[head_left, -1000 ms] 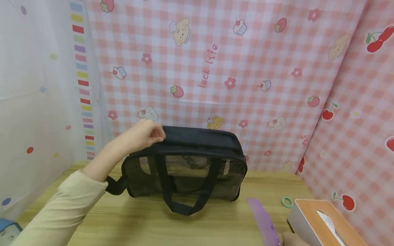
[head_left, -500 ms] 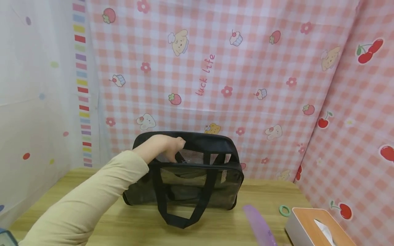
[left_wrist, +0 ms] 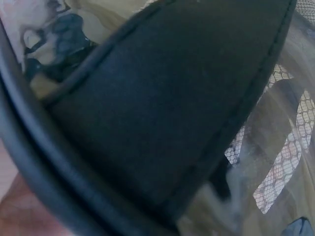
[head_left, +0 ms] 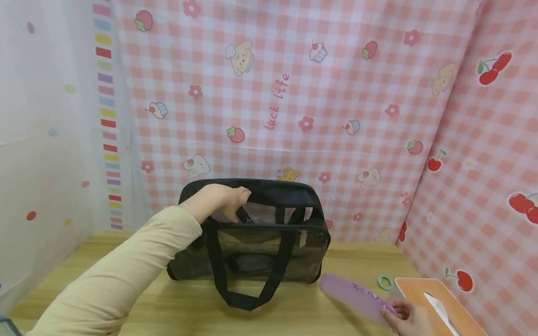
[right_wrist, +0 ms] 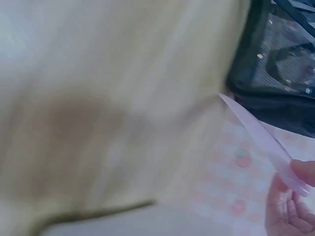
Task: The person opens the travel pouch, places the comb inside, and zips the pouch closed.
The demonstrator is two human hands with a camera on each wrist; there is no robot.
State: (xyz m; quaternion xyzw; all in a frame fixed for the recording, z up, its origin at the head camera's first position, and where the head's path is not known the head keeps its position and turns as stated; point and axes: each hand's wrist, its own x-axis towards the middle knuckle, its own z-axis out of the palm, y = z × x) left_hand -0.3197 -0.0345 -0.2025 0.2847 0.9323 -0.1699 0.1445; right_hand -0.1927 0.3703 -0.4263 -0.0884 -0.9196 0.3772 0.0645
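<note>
On the wooden table stands a black bag (head_left: 269,252) with see-through panels, its top gaping and a black strap handle (head_left: 248,303) hanging in front. My left hand (head_left: 229,203) reaches into the mouth, thumb and fingers spread between the rear and front rims; some fingers are hidden. Close up in the left wrist view are a black band (left_wrist: 167,103) and the double rim (left_wrist: 64,157), with blurred skin beyond. My right hand (head_left: 407,319) pinches a long, flat, translucent purple strip (head_left: 350,294) by one end; it has a rounded tip and dark markings. Dark contents inside the bag are unclear.
An orange-topped tissue box (head_left: 437,298) stands at the right, beside my right hand. Behind it lies a green ring (head_left: 384,282). Patterned cloth walls (head_left: 294,93) close off the back and sides. A blue-edged object (head_left: 8,326) shows at the lower left corner.
My left hand has moved right from the bag's left top into its mouth, and the top has spread apart. My right hand has come into view, lifting and swinging the purple strip toward the bag.
</note>
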